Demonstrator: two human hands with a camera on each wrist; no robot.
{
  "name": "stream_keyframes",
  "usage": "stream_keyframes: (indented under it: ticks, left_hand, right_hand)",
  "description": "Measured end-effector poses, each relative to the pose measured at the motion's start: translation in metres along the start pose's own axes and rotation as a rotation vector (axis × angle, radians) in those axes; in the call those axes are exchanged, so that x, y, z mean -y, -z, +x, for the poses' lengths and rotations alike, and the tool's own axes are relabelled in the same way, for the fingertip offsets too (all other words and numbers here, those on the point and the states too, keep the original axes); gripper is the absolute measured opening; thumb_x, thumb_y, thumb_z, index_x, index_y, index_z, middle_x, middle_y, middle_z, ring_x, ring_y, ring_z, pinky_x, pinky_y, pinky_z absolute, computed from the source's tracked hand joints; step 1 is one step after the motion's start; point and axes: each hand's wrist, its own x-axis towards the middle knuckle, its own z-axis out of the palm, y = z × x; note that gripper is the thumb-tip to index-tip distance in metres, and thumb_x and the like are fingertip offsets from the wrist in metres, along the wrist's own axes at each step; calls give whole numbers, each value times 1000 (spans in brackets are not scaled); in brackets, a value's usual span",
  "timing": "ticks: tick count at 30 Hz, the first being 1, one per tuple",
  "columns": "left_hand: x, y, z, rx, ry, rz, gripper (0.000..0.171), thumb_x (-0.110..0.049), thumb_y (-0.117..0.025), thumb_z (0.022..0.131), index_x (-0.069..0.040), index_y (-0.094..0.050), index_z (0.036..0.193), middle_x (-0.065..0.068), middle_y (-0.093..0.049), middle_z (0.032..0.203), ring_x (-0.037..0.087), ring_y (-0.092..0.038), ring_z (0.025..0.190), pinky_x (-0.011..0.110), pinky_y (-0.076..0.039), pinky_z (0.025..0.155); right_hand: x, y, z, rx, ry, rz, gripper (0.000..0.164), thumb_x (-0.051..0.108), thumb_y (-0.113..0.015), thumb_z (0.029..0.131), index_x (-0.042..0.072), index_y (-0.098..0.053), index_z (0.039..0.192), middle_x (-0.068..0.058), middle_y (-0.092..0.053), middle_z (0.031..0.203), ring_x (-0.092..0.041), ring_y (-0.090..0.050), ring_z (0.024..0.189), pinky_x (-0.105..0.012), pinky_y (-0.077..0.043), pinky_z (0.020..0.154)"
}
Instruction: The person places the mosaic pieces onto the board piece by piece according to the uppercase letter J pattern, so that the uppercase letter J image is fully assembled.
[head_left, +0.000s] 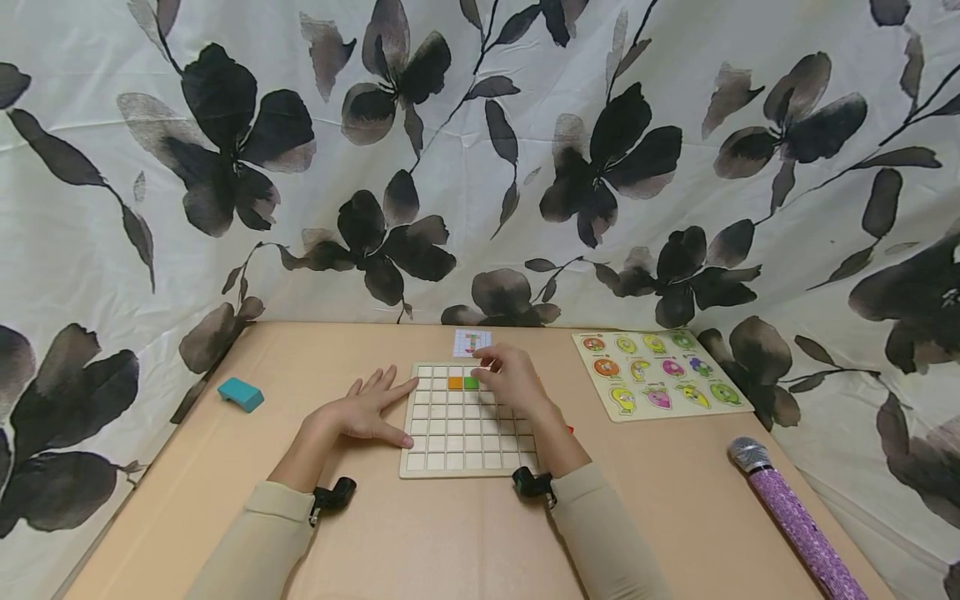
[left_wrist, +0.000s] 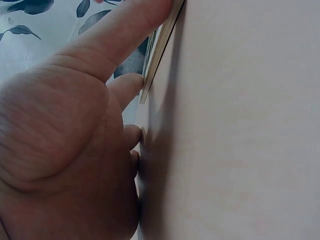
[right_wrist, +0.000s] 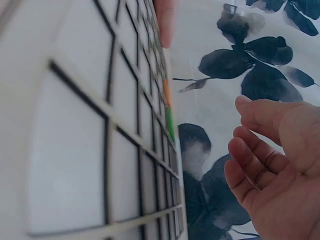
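A white gridded board (head_left: 433,445) lies on the table, with an orange tile (head_left: 455,383) and a green tile (head_left: 471,383) side by side in its upper part. My left hand (head_left: 367,410) has its fingers spread, thumb and a fingertip touching the board's left edge. Over the upper right of the board hovers my right hand (head_left: 517,385). In the right wrist view its fingers (right_wrist: 250,160) are loosely bent, apart from the board, with no piece visible in them. A small card (head_left: 472,342) with a coloured pattern on a grid lies just beyond the board.
At the left is a teal block (head_left: 241,394). A sheet of cartoon fruit pictures (head_left: 660,375) lies at the back right. Near the right edge of the table (head_left: 480,542) lies a glittery purple microphone (head_left: 802,521). A bit of red (head_left: 571,429) shows beside the right wrist.
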Motion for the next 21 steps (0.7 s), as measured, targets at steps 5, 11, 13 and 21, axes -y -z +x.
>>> stream_keyframes:
  ticks: [5,11,13,21]
  left_hand:
    - [0,0,0,1,4,4,114,-61,-83,79,-19,-25,167,29,2,172,51,7,159,72,5,123]
    - [0,1,0,3,6,3,114,-61,-83,79,-19,-25,167,29,2,172,51,7,159,72,5,123]
    - [0,1,0,5,5,-1,113,-61,-83,79,-19,-25,167,29,2,172,51,7,159,72,5,123]
    - [0,-1,0,3,2,2,114,-61,-83,79,-19,-24,167,29,3,173,51,7,159,72,5,123]
  right_hand:
    - [5,10,1,-5,49,-23,28,13,-79,93,8,-77,120,-11,-71,104,-18,-63,84,-30,-54,72]
    - [7,25,0,-20,45,-53,29,18,-78,95,10,-76,123,-8,-72,105,-18,-63,86,-31,-54,72]
    - [8,30,-1,-34,31,-43,30,18,-78,95,11,-76,124,-6,-72,105,-19,-63,87,-31,-54,71]
    - [3,48,-5,-75,17,-10,32,17,-78,95,11,-74,127,-10,-70,109,-23,-63,90,-31,-56,74]
